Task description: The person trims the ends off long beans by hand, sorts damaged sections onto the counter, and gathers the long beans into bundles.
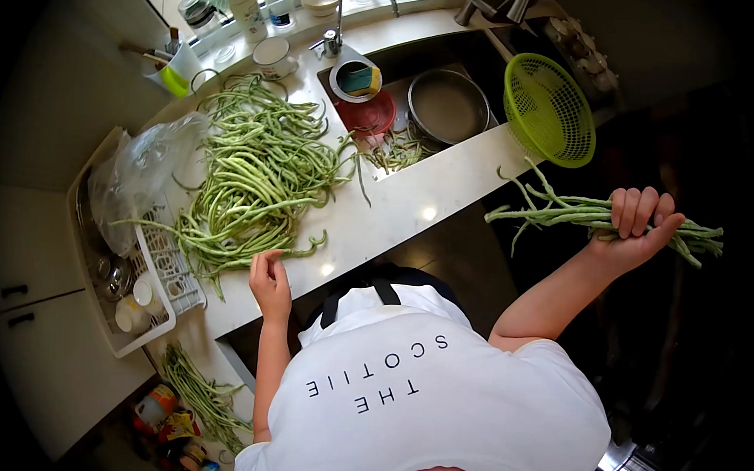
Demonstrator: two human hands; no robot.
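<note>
A large heap of long green beans (252,169) lies on the white counter, left of the sink. My left hand (270,283) is at the heap's near edge, its fingers closed together with their tips on a green bean (304,250). Out to the right, past the counter's edge, my right hand (638,219) is wrapped round a bunch of long green beans (557,212), whose ends stick out on both sides of the fist. Another bundle of beans (202,393) lies at the lower left, beside my left forearm.
The sink (480,62) holds a metal pan (448,107), a red bowl (370,116) and bean scraps (398,153). A green colander (550,112) stands at its right. A white dish rack (171,263) and plastic bag (133,180) are left. A faucet (338,29) rises behind.
</note>
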